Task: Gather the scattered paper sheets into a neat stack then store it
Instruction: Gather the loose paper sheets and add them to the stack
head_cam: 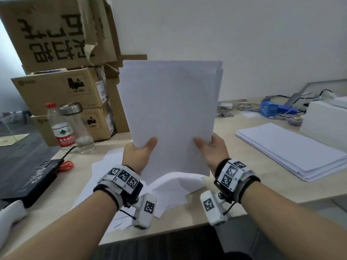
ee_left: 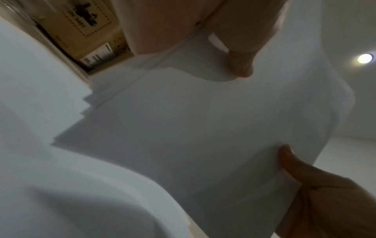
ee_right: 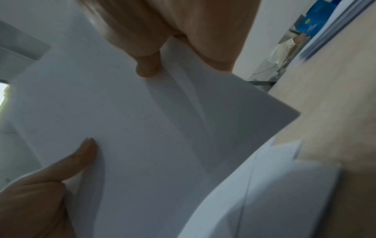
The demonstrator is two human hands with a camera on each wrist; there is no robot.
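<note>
A bundle of white paper sheets (head_cam: pixel 169 113) stands upright above the desk, its top edges uneven. My left hand (head_cam: pixel 139 150) grips its lower left side, thumb on the front. My right hand (head_cam: pixel 211 147) grips the lower right side the same way. In the left wrist view the sheets (ee_left: pixel 203 128) fill the frame, with my left thumb (ee_left: pixel 242 64) on them and the other hand's thumb (ee_left: pixel 289 161) below. The right wrist view shows the sheets (ee_right: pixel 132 128) pinched under my right thumb (ee_right: pixel 148 69). Several loose sheets (head_cam: pixel 169 192) lie on the desk beneath.
A neat paper stack (head_cam: pixel 289 151) lies on the wooden desk (head_cam: pixel 262 184) at right, next to a white box (head_cam: pixel 324 122). Cardboard boxes (head_cam: pixel 62 87), a water bottle (head_cam: pixel 61 126) and a glass flask (head_cam: pixel 80 128) stand at left. A black notebook (head_cam: pixel 28 181) lies at the front left.
</note>
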